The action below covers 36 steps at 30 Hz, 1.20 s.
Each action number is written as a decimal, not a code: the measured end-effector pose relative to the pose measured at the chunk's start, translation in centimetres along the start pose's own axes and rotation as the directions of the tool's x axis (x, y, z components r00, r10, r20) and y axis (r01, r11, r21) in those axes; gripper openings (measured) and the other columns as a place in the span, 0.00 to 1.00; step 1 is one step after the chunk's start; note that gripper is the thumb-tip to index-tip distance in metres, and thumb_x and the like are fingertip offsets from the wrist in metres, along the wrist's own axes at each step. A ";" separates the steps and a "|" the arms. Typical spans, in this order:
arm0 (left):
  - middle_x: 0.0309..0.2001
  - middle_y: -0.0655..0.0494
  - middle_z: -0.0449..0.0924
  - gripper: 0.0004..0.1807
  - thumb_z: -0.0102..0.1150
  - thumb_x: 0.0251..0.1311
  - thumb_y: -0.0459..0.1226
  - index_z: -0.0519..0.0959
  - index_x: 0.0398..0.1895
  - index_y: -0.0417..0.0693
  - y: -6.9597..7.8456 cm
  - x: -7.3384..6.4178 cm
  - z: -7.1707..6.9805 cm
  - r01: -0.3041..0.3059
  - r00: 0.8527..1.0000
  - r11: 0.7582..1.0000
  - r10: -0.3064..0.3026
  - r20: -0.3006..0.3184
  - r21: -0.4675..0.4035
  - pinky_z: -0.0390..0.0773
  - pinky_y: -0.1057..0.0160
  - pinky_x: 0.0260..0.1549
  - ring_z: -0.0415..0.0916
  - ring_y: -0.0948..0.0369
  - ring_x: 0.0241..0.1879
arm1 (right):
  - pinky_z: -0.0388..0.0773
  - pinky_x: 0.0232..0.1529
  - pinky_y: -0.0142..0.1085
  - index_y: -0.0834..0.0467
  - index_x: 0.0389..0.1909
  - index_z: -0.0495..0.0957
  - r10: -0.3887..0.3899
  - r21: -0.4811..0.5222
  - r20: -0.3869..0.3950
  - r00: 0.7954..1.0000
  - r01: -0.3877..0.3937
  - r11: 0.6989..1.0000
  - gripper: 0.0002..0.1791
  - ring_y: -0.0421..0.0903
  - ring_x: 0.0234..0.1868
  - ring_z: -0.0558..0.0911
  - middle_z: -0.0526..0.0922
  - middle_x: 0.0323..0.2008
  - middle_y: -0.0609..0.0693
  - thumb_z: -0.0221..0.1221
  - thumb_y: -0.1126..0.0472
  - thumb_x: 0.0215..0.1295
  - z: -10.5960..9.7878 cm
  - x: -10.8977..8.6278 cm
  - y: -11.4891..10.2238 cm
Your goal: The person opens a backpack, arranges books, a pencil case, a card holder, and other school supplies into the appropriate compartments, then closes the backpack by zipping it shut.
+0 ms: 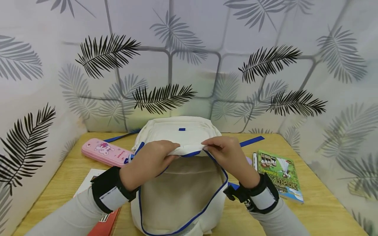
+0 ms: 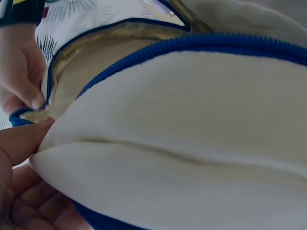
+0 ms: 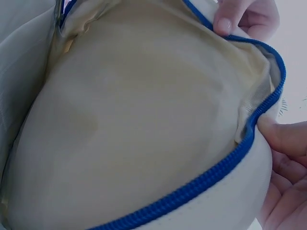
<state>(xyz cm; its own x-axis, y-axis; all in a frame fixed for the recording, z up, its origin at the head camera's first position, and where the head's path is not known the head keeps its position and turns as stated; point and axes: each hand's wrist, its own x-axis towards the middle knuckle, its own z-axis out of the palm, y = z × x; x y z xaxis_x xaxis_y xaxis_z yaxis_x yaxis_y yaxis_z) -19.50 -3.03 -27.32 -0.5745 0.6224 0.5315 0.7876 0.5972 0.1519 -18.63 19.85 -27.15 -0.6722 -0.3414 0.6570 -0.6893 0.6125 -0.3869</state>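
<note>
A white backpack with blue zipper edging lies unzipped on the table, its main compartment gaping toward me. My left hand pinches the rim of the lifted flap between thumb and fingers. A short way to the right, my right hand pinches the same rim. The right wrist view looks into the beige lining, where no contents show. In the left wrist view the pinched white fabric bulges below the blue zipper.
A pink pencil case lies left of the backpack, above a red-and-white book partly under my left arm. To the right are a green picture book and a white marker. Blue straps stick out behind the bag.
</note>
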 end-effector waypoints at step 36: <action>0.27 0.60 0.78 0.03 0.58 0.52 0.31 0.80 0.29 0.46 -0.8 1.3 -1.0 0.008 0.991 0.997 0.002 0.133 -0.071 0.74 0.63 0.33 0.73 0.65 0.29 | 0.58 0.54 0.60 0.77 0.63 0.39 0.882 -0.339 0.283 0.377 -0.821 0.460 0.53 0.73 0.59 0.50 0.41 0.61 0.78 0.50 0.39 0.58 -11.3 -9.6 19.2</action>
<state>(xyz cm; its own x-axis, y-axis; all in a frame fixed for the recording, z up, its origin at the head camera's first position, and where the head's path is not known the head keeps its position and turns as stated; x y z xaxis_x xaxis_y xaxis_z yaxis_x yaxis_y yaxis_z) -20.63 -3.18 -25.95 -0.5977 0.6854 0.4158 0.7969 0.5647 0.2147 -22.31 42.95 -33.57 -0.9378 0.2094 -0.2769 0.3264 0.8036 -0.4976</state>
